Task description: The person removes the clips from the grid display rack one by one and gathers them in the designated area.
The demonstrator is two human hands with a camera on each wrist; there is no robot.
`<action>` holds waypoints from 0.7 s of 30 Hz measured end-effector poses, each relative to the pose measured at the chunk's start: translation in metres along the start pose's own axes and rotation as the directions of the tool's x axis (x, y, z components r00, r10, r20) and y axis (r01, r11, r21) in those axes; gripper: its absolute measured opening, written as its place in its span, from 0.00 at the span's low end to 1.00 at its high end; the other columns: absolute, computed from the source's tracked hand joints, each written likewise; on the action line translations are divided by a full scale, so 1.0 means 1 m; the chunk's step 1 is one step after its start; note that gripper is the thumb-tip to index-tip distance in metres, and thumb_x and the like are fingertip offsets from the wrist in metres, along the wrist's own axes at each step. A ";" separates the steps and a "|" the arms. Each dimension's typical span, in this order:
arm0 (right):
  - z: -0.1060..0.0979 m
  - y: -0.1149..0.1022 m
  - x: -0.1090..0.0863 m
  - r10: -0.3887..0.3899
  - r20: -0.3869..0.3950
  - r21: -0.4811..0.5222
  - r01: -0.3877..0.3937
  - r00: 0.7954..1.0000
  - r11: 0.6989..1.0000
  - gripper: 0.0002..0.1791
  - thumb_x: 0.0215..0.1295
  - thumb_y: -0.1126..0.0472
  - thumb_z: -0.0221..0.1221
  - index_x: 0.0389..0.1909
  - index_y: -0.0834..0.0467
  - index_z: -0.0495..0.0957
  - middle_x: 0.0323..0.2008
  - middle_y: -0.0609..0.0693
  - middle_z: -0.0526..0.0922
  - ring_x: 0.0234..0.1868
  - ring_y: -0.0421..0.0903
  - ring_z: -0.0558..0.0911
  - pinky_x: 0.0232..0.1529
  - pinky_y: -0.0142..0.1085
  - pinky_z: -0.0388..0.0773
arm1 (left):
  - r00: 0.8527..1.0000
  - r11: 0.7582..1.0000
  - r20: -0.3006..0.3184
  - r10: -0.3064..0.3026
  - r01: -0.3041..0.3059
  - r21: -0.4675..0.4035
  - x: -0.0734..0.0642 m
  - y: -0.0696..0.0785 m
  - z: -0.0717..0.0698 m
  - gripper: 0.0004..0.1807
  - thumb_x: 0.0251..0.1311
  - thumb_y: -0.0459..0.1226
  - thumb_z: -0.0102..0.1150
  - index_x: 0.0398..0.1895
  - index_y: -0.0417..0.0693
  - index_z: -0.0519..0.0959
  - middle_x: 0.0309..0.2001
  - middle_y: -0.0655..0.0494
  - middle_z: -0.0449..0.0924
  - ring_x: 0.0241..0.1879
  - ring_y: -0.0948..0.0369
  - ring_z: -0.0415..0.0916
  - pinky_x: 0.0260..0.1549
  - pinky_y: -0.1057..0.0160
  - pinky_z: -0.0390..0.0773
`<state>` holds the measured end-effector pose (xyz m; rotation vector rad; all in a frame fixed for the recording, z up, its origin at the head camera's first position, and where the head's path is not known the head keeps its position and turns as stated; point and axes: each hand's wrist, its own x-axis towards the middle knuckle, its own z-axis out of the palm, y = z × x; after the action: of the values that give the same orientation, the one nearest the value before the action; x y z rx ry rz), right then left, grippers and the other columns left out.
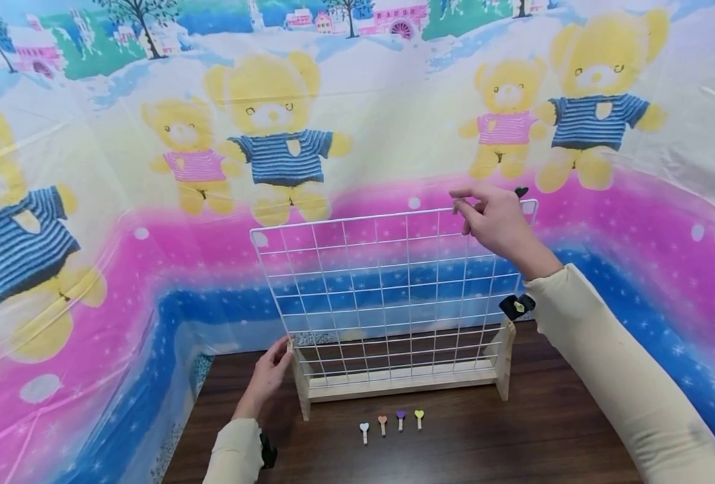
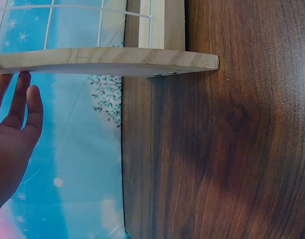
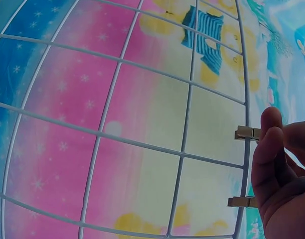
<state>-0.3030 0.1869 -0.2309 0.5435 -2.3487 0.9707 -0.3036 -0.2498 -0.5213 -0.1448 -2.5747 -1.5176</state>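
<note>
A white wire grid (image 1: 393, 282) stands upright in a wooden stand (image 1: 402, 388). My right hand (image 1: 495, 218) is at the grid's top wire near the right corner. Its thumb and fingers pinch a small wooden clothespin (image 3: 245, 133) whose jaws straddle that wire. Beside it a second clothespin (image 3: 241, 201) sits on the same wire, partly hidden by the hand; a black heart (image 1: 520, 192) shows there in the head view. My left hand (image 1: 270, 370) rests its fingertips on the stand's left side panel (image 2: 107, 59), with fingers extended in the left wrist view.
Several heart-topped clothespins lie in a row in front of the stand: white (image 1: 364, 432), orange (image 1: 383, 425), purple (image 1: 400, 420) and yellow (image 1: 420, 419). They are on the dark wooden table (image 1: 484, 444). A bear-printed curtain (image 1: 381, 134) hangs close behind the grid.
</note>
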 end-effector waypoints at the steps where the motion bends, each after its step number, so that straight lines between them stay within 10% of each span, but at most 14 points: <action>1: 0.000 0.000 0.000 0.001 -0.003 0.001 -0.001 1.000 1.000 0.16 0.69 0.60 0.55 0.55 0.55 0.78 0.24 0.53 0.81 0.18 0.45 0.78 0.10 0.35 0.61 | 1.000 1.000 -0.001 0.000 0.000 -0.002 0.000 0.000 0.000 0.23 0.71 0.37 0.47 0.68 0.46 0.65 0.59 0.40 0.71 0.55 0.48 0.69 0.50 0.49 0.72; 21: 0.002 0.003 0.002 0.096 -0.037 0.059 -0.093 0.995 0.994 0.11 0.68 0.55 0.57 0.42 0.56 0.82 0.26 0.53 0.82 0.18 0.45 0.79 0.11 0.35 0.65 | 1.000 1.000 0.003 0.006 -0.006 -0.005 -0.001 0.000 -0.001 0.23 0.71 0.39 0.47 0.68 0.47 0.65 0.59 0.41 0.71 0.56 0.48 0.69 0.51 0.48 0.72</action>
<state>-0.3067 0.1873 -0.2321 0.4340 -2.3352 1.0846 -0.3022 -0.2503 -0.5210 -0.1547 -2.5705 -1.5230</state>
